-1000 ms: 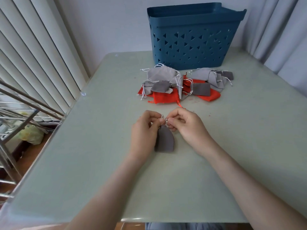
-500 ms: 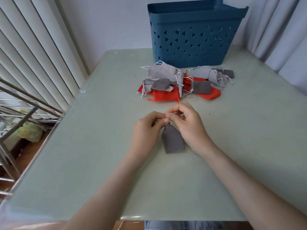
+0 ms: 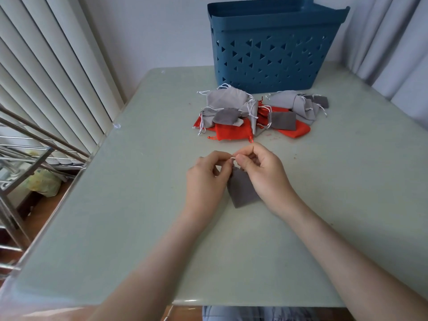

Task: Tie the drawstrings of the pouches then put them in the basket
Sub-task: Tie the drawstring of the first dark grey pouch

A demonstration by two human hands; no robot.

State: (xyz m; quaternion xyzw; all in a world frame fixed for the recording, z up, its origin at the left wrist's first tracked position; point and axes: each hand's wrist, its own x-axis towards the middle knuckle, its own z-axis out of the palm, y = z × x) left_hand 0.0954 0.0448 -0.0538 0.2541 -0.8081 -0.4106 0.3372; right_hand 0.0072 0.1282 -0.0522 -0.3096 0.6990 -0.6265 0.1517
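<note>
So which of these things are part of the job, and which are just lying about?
Job: dark grey pouch, its drawstring pinched by left hand and right hand; pile of pouches; blue basket.
Lying about: blinds, curtain, metal rack, yellow-green bag.

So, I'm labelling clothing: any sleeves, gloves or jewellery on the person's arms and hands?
None visible. The left hand and right hand are ungloved, without rings; both forearms are bare, no sleeves, watch or bracelet.

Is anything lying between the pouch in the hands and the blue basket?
Yes: the pile of grey and red pouches lies on the table between the held pouch and the basket, close to its front wall. The pile is low, so lifting over it should probably work.
</note>
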